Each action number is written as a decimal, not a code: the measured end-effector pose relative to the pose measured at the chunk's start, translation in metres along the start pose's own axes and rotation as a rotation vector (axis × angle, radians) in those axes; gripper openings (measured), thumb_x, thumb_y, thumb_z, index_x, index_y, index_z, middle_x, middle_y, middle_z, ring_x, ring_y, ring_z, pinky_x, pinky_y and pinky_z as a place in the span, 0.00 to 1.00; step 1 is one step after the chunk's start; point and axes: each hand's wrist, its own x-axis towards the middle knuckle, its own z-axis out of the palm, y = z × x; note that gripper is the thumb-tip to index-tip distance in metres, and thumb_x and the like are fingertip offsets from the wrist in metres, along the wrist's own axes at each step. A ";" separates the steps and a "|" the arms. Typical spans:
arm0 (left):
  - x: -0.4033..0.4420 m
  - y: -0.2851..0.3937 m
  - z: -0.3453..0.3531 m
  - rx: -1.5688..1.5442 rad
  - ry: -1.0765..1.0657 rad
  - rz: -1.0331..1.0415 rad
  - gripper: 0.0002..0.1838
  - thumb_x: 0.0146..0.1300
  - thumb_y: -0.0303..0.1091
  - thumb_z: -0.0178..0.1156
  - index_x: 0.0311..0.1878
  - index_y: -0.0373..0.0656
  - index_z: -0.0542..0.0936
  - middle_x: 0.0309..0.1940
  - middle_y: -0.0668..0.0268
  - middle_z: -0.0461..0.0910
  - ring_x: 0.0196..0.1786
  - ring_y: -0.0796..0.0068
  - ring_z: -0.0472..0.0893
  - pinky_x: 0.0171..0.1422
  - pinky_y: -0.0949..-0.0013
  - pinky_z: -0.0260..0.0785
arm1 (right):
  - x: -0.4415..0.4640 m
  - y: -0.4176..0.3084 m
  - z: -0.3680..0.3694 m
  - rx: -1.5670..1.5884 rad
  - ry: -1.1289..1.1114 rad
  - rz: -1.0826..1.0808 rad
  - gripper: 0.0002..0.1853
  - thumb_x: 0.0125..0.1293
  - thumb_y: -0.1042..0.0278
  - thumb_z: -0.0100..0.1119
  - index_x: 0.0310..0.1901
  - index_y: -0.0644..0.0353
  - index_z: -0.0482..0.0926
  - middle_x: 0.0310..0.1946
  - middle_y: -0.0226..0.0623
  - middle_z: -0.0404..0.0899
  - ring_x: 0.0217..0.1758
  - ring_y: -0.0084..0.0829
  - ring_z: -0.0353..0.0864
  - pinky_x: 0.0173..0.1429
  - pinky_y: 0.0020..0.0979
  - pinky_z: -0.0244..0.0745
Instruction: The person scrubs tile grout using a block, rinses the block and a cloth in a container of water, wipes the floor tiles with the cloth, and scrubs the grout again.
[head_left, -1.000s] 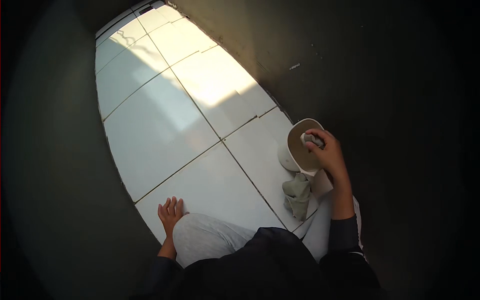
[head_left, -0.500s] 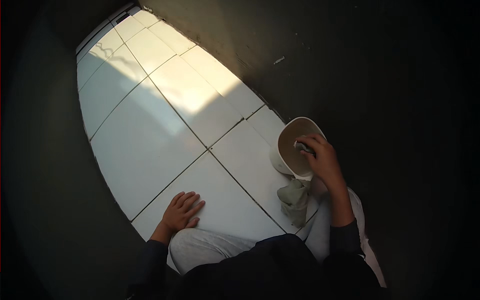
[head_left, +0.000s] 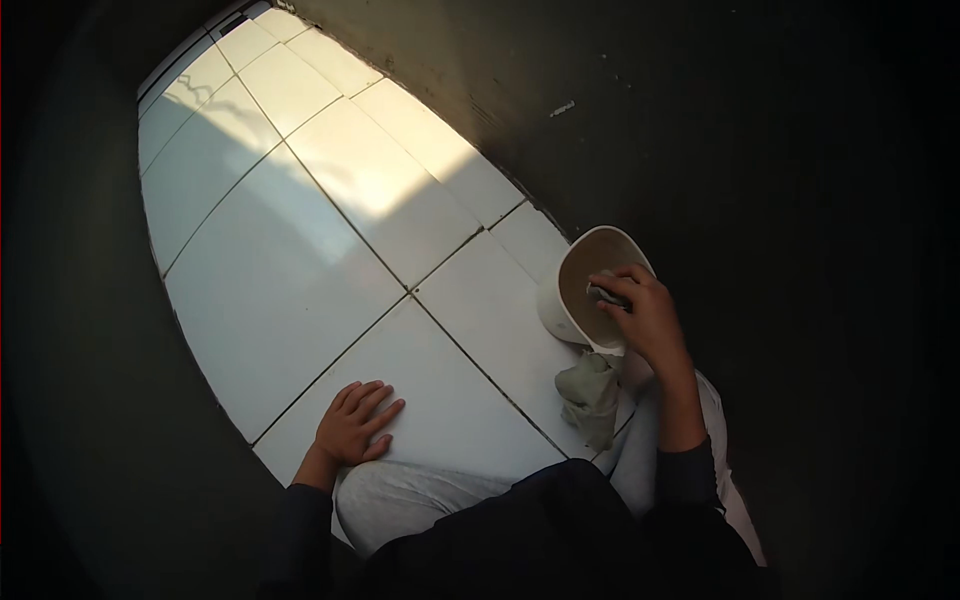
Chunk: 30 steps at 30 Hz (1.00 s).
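Note:
A white bucket [head_left: 556, 312] with a beige inside stands on the floor at right. At its mouth, my right hand [head_left: 648, 312] is closed, thumb and fingers pinching a small grey-white lump [head_left: 594, 290]. Fingers cover most of that lump, so its kind cannot be told. Just below the bucket lies a crumpled grey-green cloth [head_left: 590, 402], near my right forearm. My left hand [head_left: 356, 424] rests palm down on the white tiles with its fingers spread, beside my bent knee. It holds nothing.
White floor tiles [head_left: 270, 270] with dark joints run away between two dark walls. Sunlight falls on the far part. The dark wall [head_left: 640, 150] rises right beside the bucket. My grey-clad knee [head_left: 410, 500] is at the front.
The view has shifted slightly, moving the floor a little left and up in the picture. My right hand stays at the bucket with the lump; my left hand stays flat on the tiles.

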 end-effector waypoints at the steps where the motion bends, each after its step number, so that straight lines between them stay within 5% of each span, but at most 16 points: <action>1: 0.000 0.000 0.000 0.001 0.000 0.000 0.29 0.51 0.48 0.57 0.59 0.51 0.77 0.61 0.59 0.71 0.65 0.59 0.68 0.70 0.51 0.57 | 0.001 0.004 0.002 -0.064 0.079 0.008 0.19 0.52 0.76 0.68 0.48 0.49 0.85 0.45 0.41 0.78 0.46 0.39 0.82 0.51 0.35 0.77; 3: 0.001 0.000 0.000 0.000 0.002 0.003 0.29 0.51 0.48 0.57 0.59 0.51 0.77 0.60 0.59 0.72 0.65 0.59 0.68 0.70 0.51 0.57 | 0.000 0.006 0.001 -0.132 0.158 0.017 0.18 0.52 0.75 0.68 0.47 0.49 0.85 0.45 0.41 0.79 0.46 0.38 0.82 0.51 0.35 0.77; 6: 0.002 0.000 0.000 0.011 0.000 -0.001 0.30 0.51 0.48 0.58 0.59 0.51 0.77 0.60 0.60 0.72 0.65 0.59 0.68 0.69 0.51 0.57 | -0.001 -0.002 -0.008 0.033 -0.020 -0.023 0.19 0.53 0.76 0.67 0.49 0.50 0.84 0.45 0.41 0.79 0.47 0.39 0.81 0.51 0.34 0.77; 10: 0.001 0.000 -0.002 0.008 -0.001 -0.009 0.29 0.52 0.47 0.57 0.59 0.51 0.77 0.60 0.60 0.72 0.65 0.60 0.69 0.69 0.52 0.58 | 0.003 -0.016 -0.023 0.122 0.169 -0.031 0.21 0.60 0.76 0.62 0.56 0.55 0.78 0.49 0.39 0.78 0.50 0.33 0.80 0.51 0.30 0.76; 13: 0.001 -0.001 -0.003 0.002 0.005 -0.012 0.29 0.52 0.47 0.57 0.60 0.52 0.77 0.60 0.60 0.72 0.65 0.61 0.69 0.69 0.53 0.58 | 0.003 -0.032 -0.022 0.828 0.137 0.192 0.18 0.67 0.72 0.58 0.58 0.57 0.75 0.53 0.31 0.74 0.53 0.24 0.75 0.55 0.29 0.74; 18: 0.000 -0.001 -0.004 -0.013 -0.031 -0.036 0.29 0.56 0.46 0.54 0.64 0.56 0.74 0.63 0.64 0.70 0.68 0.66 0.67 0.72 0.55 0.56 | 0.017 -0.061 0.010 0.871 0.027 0.139 0.21 0.64 0.72 0.61 0.60 0.55 0.73 0.51 0.33 0.74 0.52 0.21 0.74 0.58 0.25 0.70; 20: -0.001 -0.002 -0.004 -0.042 0.012 -0.012 0.29 0.53 0.45 0.57 0.62 0.54 0.76 0.61 0.62 0.71 0.66 0.62 0.68 0.70 0.53 0.58 | 0.026 -0.075 0.030 1.123 -0.024 0.182 0.21 0.63 0.73 0.62 0.58 0.56 0.74 0.50 0.33 0.75 0.51 0.22 0.75 0.56 0.25 0.71; 28: -0.001 -0.005 -0.002 -0.075 0.044 -0.009 0.28 0.55 0.43 0.57 0.62 0.53 0.75 0.62 0.63 0.71 0.66 0.64 0.68 0.70 0.54 0.59 | 0.055 -0.092 0.134 1.129 0.083 0.274 0.19 0.60 0.68 0.67 0.52 0.58 0.75 0.40 0.33 0.80 0.40 0.22 0.79 0.45 0.25 0.76; 30: -0.003 -0.006 0.000 -0.079 0.049 -0.004 0.28 0.55 0.42 0.57 0.62 0.53 0.75 0.62 0.63 0.71 0.66 0.64 0.68 0.70 0.54 0.59 | 0.067 -0.070 0.153 0.829 0.186 0.211 0.18 0.60 0.67 0.67 0.50 0.58 0.75 0.39 0.35 0.80 0.39 0.23 0.79 0.43 0.25 0.76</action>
